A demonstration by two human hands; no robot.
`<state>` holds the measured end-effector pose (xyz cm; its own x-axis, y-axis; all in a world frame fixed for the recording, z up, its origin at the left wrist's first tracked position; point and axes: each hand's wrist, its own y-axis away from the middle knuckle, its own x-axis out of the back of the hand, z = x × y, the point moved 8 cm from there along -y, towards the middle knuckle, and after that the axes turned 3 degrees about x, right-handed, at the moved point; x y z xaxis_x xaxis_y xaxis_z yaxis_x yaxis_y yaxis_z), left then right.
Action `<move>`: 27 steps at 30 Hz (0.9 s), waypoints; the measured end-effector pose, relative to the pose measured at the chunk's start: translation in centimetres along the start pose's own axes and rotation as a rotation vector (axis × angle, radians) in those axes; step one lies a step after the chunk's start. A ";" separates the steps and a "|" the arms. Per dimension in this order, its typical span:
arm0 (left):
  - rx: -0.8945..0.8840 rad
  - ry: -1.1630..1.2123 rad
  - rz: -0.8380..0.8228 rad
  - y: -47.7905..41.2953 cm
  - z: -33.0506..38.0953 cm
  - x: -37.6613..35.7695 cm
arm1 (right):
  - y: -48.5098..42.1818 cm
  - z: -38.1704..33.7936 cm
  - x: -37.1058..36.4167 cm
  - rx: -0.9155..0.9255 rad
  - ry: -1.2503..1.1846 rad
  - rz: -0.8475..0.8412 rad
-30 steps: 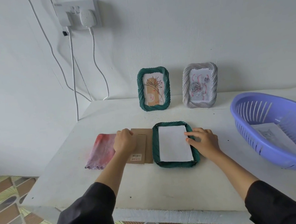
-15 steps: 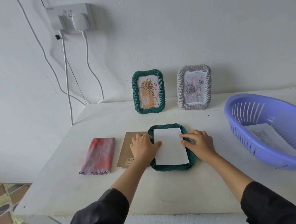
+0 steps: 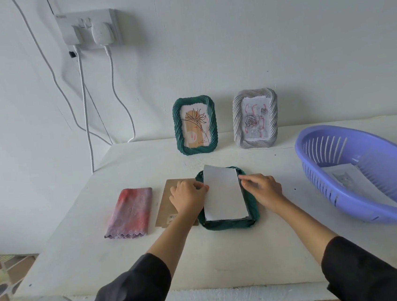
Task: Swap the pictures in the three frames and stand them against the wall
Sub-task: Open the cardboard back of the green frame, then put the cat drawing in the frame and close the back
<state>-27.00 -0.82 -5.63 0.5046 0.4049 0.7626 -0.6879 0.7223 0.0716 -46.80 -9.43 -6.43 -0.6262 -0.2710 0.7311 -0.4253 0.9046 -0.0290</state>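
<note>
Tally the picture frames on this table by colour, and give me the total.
Green: 2, the standing green frame at the wall and the flat green frame between the hands
Grey: 1, the grey frame standing at the wall
Total: 3

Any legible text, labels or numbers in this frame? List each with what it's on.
Nothing legible.
Print on the sticker of the brown backing board: too small.
Bottom line on the picture in the standing green frame: blurred.
Corner mark on the wall socket: unreadable.
</note>
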 end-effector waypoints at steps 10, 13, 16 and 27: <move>-0.065 0.602 -0.196 2.2 7.3 -1.7 | 4.7 0.6 15.5 -0.279 0.417 0.130; -0.050 0.543 -0.314 4.0 8.8 -5.5 | 4.8 3.1 14.9 -0.337 0.387 -0.062; -0.018 0.466 -0.358 5.7 9.7 -8.8 | 4.4 2.8 15.0 -0.245 0.316 -0.107; 0.078 0.502 -0.380 7.9 13.6 -15.0 | 4.0 3.1 16.4 -0.184 0.123 -0.201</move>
<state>-47.08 -8.77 -7.73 0.8913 0.3553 0.2818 -0.4389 0.8321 0.3391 -60.81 -11.23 3.37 -0.4528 -0.4191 0.7870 -0.3998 0.8844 0.2409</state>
